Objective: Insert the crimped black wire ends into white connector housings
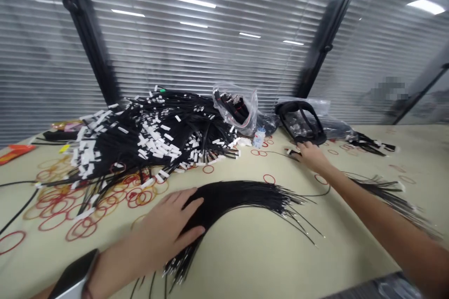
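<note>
A fan of thin, glossy black cables [238,198] lies on the cream counter [224,266], its metal tips splayed. The left hand [171,224] rests open and flat across it. At two o'clock, the curled right hand [310,156] touches a fine black wire [280,153]; any grip is unclear. At eleven o'clock, white-tagged black cables [157,140] heap beside red rubber bands [58,221].

Bright, even indoor light here — ceiling panels [194,2] glare back off the glass partition [196,56], and shadows on the tabletop [224,261] stay soft. The wide lens makes the black frames [84,28] lean hard at the edges. Wire ends [178,266] by the left hand [171,222] smear slightly, and there's a pixelated blotch [389,88] at right.
</note>
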The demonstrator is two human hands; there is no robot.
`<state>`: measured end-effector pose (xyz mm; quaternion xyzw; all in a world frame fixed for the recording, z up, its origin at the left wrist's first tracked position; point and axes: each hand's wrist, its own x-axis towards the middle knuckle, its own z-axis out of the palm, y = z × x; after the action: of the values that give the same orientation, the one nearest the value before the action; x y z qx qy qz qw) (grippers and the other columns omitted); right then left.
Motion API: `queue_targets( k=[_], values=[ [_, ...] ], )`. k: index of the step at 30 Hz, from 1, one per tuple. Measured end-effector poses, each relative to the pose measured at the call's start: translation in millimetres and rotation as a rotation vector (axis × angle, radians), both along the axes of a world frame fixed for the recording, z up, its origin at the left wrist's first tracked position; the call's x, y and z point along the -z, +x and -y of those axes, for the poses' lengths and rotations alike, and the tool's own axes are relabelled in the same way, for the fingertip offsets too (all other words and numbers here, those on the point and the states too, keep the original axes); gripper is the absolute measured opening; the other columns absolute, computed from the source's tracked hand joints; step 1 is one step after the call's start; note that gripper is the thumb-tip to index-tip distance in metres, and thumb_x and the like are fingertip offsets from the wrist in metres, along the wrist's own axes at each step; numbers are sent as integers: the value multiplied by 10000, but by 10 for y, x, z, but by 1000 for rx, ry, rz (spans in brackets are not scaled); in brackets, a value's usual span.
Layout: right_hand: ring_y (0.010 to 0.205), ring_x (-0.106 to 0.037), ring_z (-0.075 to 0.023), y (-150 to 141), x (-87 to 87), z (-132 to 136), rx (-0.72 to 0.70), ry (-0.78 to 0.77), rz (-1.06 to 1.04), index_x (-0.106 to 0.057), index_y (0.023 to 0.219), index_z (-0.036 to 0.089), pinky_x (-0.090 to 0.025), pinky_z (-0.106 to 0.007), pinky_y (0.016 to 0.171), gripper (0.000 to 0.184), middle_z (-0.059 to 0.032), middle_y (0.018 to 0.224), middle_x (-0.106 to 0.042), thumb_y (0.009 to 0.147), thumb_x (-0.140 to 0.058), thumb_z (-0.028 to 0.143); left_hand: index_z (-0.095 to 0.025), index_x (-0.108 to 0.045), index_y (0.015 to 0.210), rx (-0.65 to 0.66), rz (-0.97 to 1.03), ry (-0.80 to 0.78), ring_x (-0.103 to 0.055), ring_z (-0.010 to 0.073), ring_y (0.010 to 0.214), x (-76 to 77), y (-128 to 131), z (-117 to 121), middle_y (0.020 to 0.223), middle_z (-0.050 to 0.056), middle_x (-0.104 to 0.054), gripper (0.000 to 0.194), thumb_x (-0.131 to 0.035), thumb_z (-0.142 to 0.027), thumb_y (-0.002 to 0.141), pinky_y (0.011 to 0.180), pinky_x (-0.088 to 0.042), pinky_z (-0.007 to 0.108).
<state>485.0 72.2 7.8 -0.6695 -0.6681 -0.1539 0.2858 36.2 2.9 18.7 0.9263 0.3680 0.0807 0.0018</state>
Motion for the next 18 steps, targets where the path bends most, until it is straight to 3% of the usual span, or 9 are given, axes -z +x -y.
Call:
queue_targets(
  k=[3, 8, 11, 14, 18],
  values=[
    [972, -561, -182, -454, 74, -167, -17, -54, 87, -527, 1139, 158, -485, -393, 821, 310, -82, 1145, -547, 879, -506, 324, -186, -514, 1253, -93, 24, -20, -467, 302, 1193, 51, -234, -99, 1328, 140, -493, 458, -396, -442, 892, 983, -396, 489],
    [1006, -547, -189, -1624, -91, -456, -313, -105, 199, -504, 1181, 177, -480, -400, 837, 327, -87, 1190, -523, 887, -491, 321, -131, -550, 1164, -190, 167, -22, -542, 283, 1065, 110, -509, -378, 1169, 158, -566, 384, -372, -355, 909, 931, -428, 480],
    [974, -560, -181, -2162, -146, -618, -455, -165, 219, -512, 1166, 169, -488, -389, 817, 320, -82, 1162, -537, 884, -499, 319, -148, -550, 1135, -202, 186, -31, -568, 244, 1007, 153, -597, -460, 1112, 122, -572, 332, -393, -324, 901, 905, -454, 437],
    [944, -569, -166, -2364, -202, -776, -534, -205, 180, -541, 1117, 168, -491, -371, 806, 280, -75, 1123, -560, 886, -495, 319, -157, -548, 1127, -202, 220, -24, -563, 236, 1008, 167, -625, -469, 1121, 111, -557, 312, -420, -312, 887, 908, -454, 430],
    [926, -575, -163, -2241, -430, -893, -572, -125, 37, -552, 1090, 154, -493, -369, 798, 274, -70, 1088, -574, 880, -506, 324, -174, -568, 1074, -193, 305, 9, -543, 217, 1057, 77, -584, -375, 1138, 99, -552, 278, -369, -282, 912, 951, -433, 401]
  ],
)
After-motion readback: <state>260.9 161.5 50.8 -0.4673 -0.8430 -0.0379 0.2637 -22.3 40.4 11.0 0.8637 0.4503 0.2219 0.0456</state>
